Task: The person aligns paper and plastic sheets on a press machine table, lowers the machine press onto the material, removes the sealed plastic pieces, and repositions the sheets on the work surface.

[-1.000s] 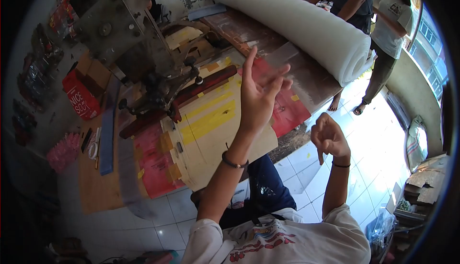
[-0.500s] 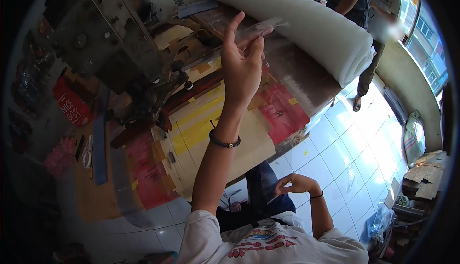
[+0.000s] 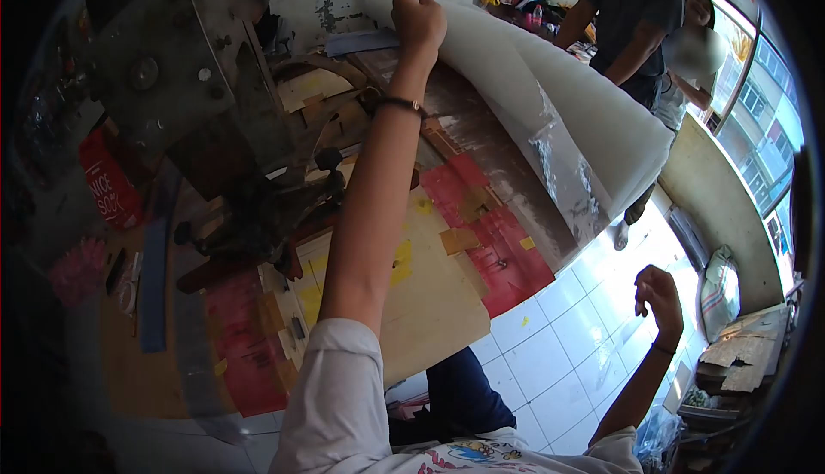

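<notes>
My left hand (image 3: 419,17) is raised at the far end of the white roll (image 3: 593,87), its fingers pinched on a scrap of clear plastic. A clear plastic sheet (image 3: 557,152) drapes along the near side of the roll; its link to my left hand is hard to see. Over the floor to the right, my right hand (image 3: 660,298) has its fingers curled down; whatever they hold, if anything, cannot be made out. Below my left forearm lies the machine's work board, with a tan sheet (image 3: 438,311) and a red patch (image 3: 507,259).
A dark metal machine (image 3: 180,70) stands at the left, beside a red bag (image 3: 110,183) and a blue strip (image 3: 155,285). Two people stand behind the roll, one in a dark shirt (image 3: 640,1). A sack (image 3: 720,289) and cardboard (image 3: 748,345) sit at the right.
My left hand has moved up and away, to the roll's far end. My right hand has swung outward to the right and up. The clear sheet now shows along the roll.
</notes>
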Motion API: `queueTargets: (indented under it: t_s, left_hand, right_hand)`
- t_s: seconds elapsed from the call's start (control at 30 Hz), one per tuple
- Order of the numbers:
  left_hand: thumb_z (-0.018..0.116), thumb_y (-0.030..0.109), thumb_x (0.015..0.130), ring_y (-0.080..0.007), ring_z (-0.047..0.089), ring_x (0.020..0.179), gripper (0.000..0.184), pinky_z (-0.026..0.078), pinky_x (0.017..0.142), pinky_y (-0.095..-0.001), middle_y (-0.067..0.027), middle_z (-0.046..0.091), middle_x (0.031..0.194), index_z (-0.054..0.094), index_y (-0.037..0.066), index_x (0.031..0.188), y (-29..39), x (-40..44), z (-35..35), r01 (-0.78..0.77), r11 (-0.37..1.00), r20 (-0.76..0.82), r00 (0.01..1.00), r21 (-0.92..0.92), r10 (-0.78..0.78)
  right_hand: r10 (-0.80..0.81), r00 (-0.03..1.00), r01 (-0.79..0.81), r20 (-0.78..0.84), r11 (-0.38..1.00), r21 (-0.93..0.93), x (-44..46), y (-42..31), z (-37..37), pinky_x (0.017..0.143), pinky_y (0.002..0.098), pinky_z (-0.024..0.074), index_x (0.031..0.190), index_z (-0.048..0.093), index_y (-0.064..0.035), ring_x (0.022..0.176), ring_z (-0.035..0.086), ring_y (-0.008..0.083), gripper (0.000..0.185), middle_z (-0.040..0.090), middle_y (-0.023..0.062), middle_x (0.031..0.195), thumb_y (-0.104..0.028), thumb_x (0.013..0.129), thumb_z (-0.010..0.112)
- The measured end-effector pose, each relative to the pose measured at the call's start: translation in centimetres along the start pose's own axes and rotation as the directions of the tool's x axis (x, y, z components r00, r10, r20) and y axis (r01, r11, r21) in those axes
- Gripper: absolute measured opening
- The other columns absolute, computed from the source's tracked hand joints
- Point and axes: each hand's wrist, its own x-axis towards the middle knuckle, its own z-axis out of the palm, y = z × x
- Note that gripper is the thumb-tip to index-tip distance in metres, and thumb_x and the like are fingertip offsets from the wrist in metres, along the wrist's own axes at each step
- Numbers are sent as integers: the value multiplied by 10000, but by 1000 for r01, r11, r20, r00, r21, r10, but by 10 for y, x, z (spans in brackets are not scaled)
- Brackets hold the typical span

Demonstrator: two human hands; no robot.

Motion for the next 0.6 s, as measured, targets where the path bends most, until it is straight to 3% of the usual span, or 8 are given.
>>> queueTargets:
  t_s: [0.07,0.17,0.23,0.3,0.37,0.47,0.53,0.6]
  left_hand:
    - [562,90,995,-353,698,1148,424,538,975,-411,-212,719,1220,552,51,1417,-33,43,4,20,956,69,997,294,-42]
    - [590,181,982,-492,580,1293,525,456,1100,-518,-363,597,1361,515,45,1484,-94,44,11,337,827,-55,935,450,-351]
    - [555,181,988,-571,384,1442,578,322,1197,-591,-460,404,1484,453,34,1538,-77,-11,26,425,765,-96,895,485,-436]
    - [562,256,1022,-556,301,1481,592,303,1212,-605,-402,290,1591,436,104,1580,-106,-59,41,470,739,69,821,483,-567]
    - [586,270,1009,-540,306,1488,606,287,1220,-610,-400,267,1601,449,84,1570,-153,-108,74,523,711,125,758,471,-640]
    - [626,276,978,-518,314,1492,592,272,1222,-620,-336,286,1631,507,64,1518,-157,-161,98,450,660,129,761,602,-636]
    - [656,257,958,-508,284,1519,546,230,1245,-624,-302,353,1602,545,53,1452,-138,-179,82,279,643,110,861,713,-496]
    - [679,246,942,-488,308,1509,499,237,1243,-621,-276,405,1573,587,50,1392,-116,-192,72,122,654,145,929,746,-339]
  right_hand:
    - [-49,997,44,-60,996,-79,52,-37,9,421,235,403,1004,671,-10,506,572,77,327,611,11,694,-328,991,746]
    - [2,991,-19,-131,992,-126,127,-68,35,428,227,388,1046,686,-42,486,512,48,301,591,-12,681,-341,1018,712]
    - [47,990,-71,-130,980,-186,161,-57,41,431,223,386,1061,691,-50,491,508,46,297,588,-14,685,-345,1023,702]
    - [94,984,-127,-153,967,-220,164,-46,56,435,223,387,1072,695,-55,500,509,46,292,588,-15,690,-344,1028,692]
    - [124,976,-171,-180,945,-277,157,-50,71,441,228,392,1079,698,-58,515,513,48,286,592,-14,696,-339,1030,684]
    - [175,967,-235,-187,895,-380,143,-41,87,445,239,398,1162,705,-40,529,520,58,315,618,0,740,-326,1038,665]
    - [206,959,-269,-192,874,-404,138,-32,87,451,236,404,1234,697,-42,524,517,64,330,630,4,774,-311,1049,645]
    - [172,975,-216,-144,889,-404,140,-24,82,432,219,362,1167,682,-60,505,488,37,313,634,-4,772,-350,1061,635]
